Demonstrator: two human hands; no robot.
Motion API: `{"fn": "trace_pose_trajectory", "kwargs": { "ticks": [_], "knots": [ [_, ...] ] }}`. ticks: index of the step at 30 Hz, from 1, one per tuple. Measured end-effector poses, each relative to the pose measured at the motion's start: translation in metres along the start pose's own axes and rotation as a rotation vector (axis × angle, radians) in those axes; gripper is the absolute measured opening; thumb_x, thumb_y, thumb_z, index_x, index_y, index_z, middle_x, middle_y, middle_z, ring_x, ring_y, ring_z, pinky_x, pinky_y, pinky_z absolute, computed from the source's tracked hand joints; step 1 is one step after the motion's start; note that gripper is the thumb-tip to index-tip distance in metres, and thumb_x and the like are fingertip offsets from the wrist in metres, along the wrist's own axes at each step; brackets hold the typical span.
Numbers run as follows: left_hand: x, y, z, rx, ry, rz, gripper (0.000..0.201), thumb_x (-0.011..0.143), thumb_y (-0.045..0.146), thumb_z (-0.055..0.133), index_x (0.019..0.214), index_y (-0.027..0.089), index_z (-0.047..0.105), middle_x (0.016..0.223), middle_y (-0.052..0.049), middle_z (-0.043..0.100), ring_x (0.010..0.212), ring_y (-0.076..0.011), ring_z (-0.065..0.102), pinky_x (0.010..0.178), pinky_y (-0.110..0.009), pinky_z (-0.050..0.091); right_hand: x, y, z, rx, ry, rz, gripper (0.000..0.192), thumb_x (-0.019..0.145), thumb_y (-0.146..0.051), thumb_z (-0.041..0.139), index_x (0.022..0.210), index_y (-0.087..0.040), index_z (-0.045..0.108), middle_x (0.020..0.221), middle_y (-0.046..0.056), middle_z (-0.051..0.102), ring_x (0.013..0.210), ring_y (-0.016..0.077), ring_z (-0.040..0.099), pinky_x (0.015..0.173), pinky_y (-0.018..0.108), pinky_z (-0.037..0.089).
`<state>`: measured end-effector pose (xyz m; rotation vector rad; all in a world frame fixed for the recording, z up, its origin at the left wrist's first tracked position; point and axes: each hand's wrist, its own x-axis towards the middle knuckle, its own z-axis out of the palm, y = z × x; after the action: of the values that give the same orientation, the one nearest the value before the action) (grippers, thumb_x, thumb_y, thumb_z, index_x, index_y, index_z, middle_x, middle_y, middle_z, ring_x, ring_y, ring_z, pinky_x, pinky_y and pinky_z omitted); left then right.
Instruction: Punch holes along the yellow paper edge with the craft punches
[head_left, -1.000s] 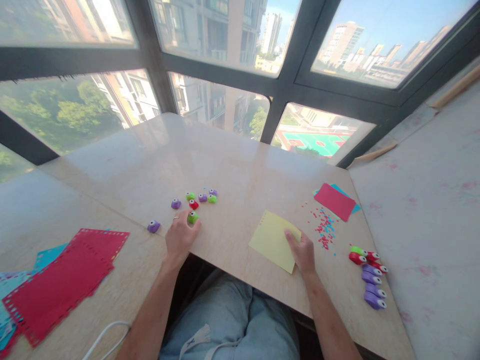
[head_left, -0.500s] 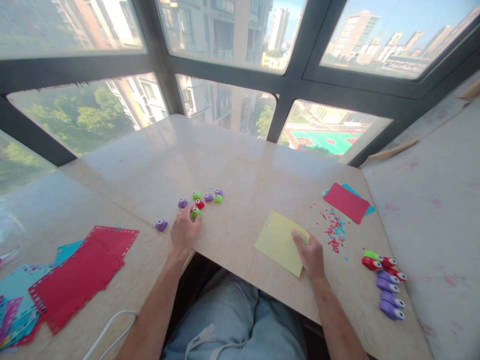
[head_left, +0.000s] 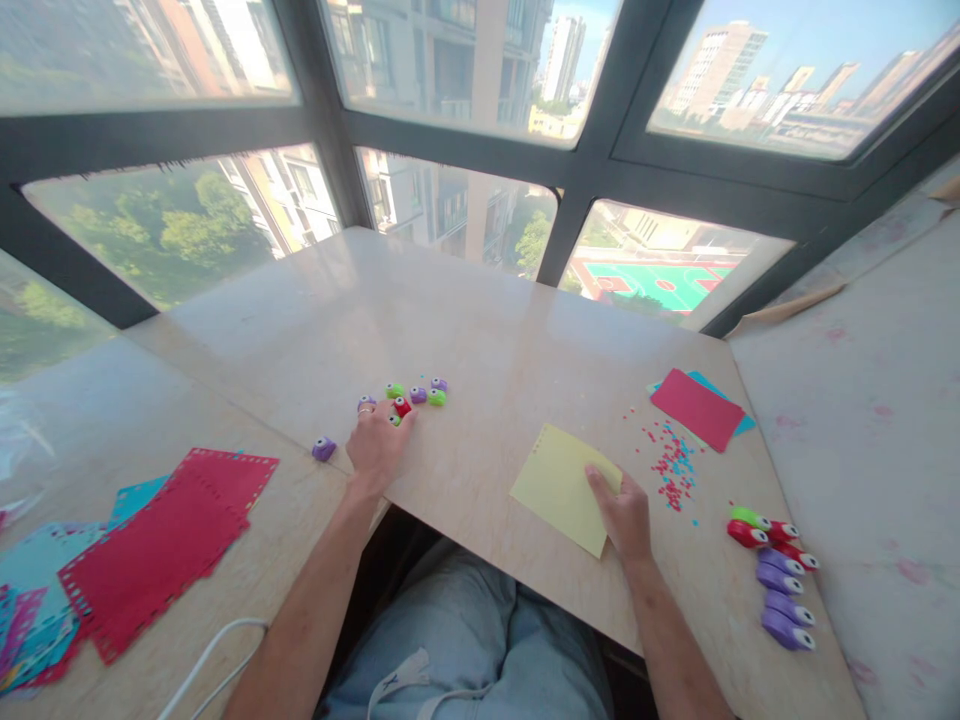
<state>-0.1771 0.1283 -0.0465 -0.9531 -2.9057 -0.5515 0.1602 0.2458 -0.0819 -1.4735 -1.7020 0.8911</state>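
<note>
My left hand (head_left: 376, 445) is among a cluster of small craft punches, its thumb and index finger closed about a red craft punch (head_left: 403, 406). Below it, a green craft punch (head_left: 394, 420) is partly covered by the fingers. A purple craft punch (head_left: 366, 403) sits just behind the knuckles, and another purple one stands apart left of the wrist. Beyond the fingertips are more green and purple punches. My right hand (head_left: 626, 510) grips the right edge of a yellow paper sheet (head_left: 559, 490), thumb on top; a short row of small holes shows at the sheet's upper left corner.
Red and blue cards (head_left: 696, 408) lie at the right, near scattered paper bits (head_left: 675, 470). Several larger punches (head_left: 780, 570) stand along the right wall. Red sheets with punched edges (head_left: 161, 550) overlap coloured papers at left. A white cable (head_left: 214, 655) crosses the front left.
My left hand has shifted slightly forward and right, from around the green punch to the red one, covering more of the green. My right hand still holds the yellow paper in place.
</note>
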Motion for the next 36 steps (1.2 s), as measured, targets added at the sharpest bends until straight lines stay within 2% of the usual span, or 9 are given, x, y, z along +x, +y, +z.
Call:
{"fn": "trace_pose_trajectory", "kwargs": {
  "ticks": [7, 14, 18, 25, 36],
  "knots": [
    [0.010, 0.001, -0.003, 0.028, 0.049, 0.064, 0.037, 0.089, 0.050, 0.053, 0.107, 0.023, 0.070, 0.109, -0.011, 0.066, 0.088, -0.0292, 0.066, 0.072, -0.037, 0.052, 0.002, 0.003, 0.001, 0.008, 0.005, -0.013, 0.052, 0.077, -0.062, 0.060, 0.088, -0.012, 0.071, 0.077, 0.012, 0.074, 0.067, 0.0254, 0.065, 0.061, 0.034, 0.050],
    [0.018, 0.010, -0.011, 0.058, -0.018, 0.043, 0.035, 0.085, 0.050, 0.058, 0.099, 0.021, 0.072, 0.106, -0.012, 0.066, 0.088, -0.0308, 0.066, 0.069, -0.038, 0.052, 0.001, 0.004, 0.002, 0.002, 0.014, -0.019, 0.050, 0.078, -0.061, 0.059, 0.088, -0.013, 0.071, 0.077, 0.011, 0.074, 0.067, 0.0250, 0.065, 0.061, 0.034, 0.051],
    [0.018, 0.010, -0.011, 0.075, -0.035, 0.053, 0.035, 0.085, 0.049, 0.058, 0.103, 0.021, 0.072, 0.109, -0.013, 0.065, 0.088, -0.0303, 0.066, 0.070, -0.037, 0.052, 0.001, 0.004, 0.002, 0.007, 0.018, -0.027, 0.051, 0.078, -0.061, 0.060, 0.090, -0.013, 0.072, 0.079, 0.012, 0.074, 0.069, 0.0255, 0.066, 0.062, 0.034, 0.051],
    [0.020, 0.012, -0.011, 0.083, 0.001, 0.189, 0.035, 0.088, 0.046, 0.057, 0.110, 0.022, 0.069, 0.116, -0.012, 0.062, 0.088, -0.0272, 0.065, 0.072, -0.035, 0.051, 0.001, 0.003, 0.001, 0.010, 0.008, -0.022, 0.051, 0.079, -0.059, 0.059, 0.094, -0.012, 0.072, 0.081, 0.012, 0.074, 0.070, 0.0265, 0.067, 0.063, 0.036, 0.052],
    [0.033, 0.021, -0.010, 0.084, -0.097, 0.260, 0.025, 0.088, 0.033, 0.059, 0.108, 0.023, 0.071, 0.117, -0.010, 0.065, 0.095, -0.0249, 0.066, 0.078, -0.033, 0.051, 0.001, 0.002, 0.001, 0.024, 0.010, -0.036, 0.052, 0.078, -0.062, 0.059, 0.090, -0.014, 0.072, 0.080, 0.012, 0.074, 0.071, 0.0269, 0.067, 0.063, 0.035, 0.052]
  ]
}}
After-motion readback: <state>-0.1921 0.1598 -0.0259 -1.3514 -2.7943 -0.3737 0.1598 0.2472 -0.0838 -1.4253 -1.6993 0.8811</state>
